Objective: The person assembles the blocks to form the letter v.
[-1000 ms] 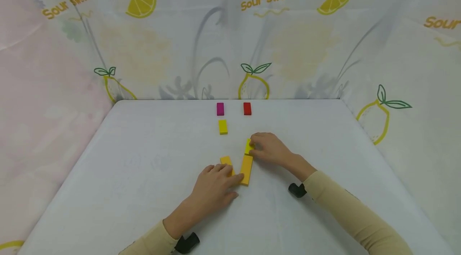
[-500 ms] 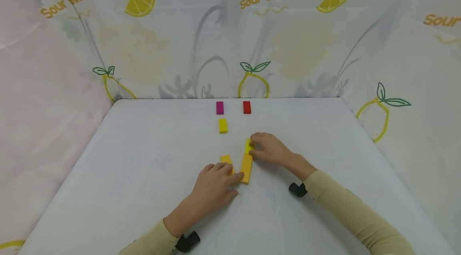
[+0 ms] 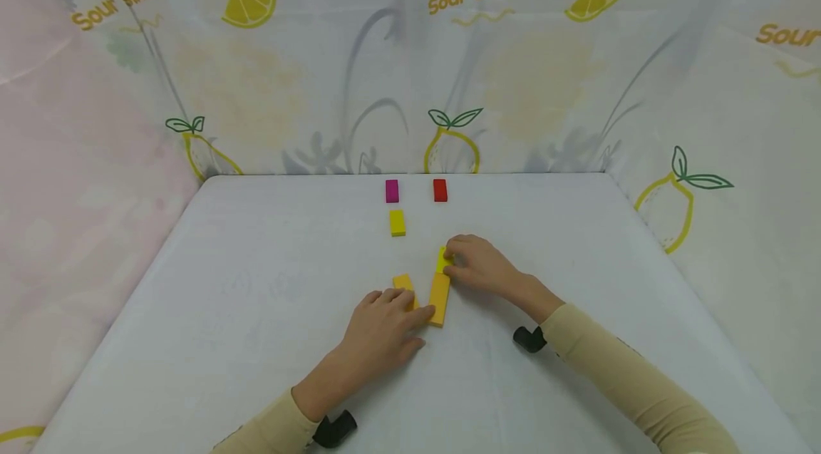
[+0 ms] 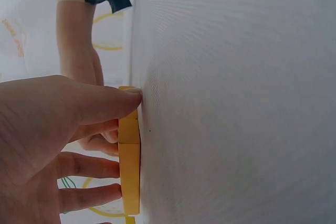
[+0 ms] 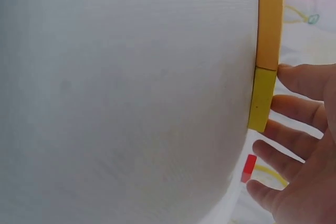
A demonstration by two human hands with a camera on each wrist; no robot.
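Observation:
In the head view, my left hand (image 3: 381, 333) rests on an orange block (image 3: 402, 281), with its index finger touching a longer orange block (image 3: 440, 295) to the right. Its fingers hide part of the left block. My right hand (image 3: 481, 265) holds a small yellow block (image 3: 441, 259) between thumb and fingers, against the far end of the longer orange one. The right wrist view shows the yellow block (image 5: 262, 98) and orange block (image 5: 269, 24) meeting end to end, the thumb at the joint. In the left wrist view, two fingertips touch an orange block (image 4: 130, 177).
Farther back on the white table (image 3: 256, 261) lie another yellow block (image 3: 398, 223), a magenta block (image 3: 392, 191) and a red block (image 3: 440, 190). Behind the table hangs a lemon-print cloth (image 3: 308, 69). Black wrist mounts (image 3: 336, 430) sit under both forearms.
Hands and blocks keep their places against each other. The whole head view has shifted very slightly.

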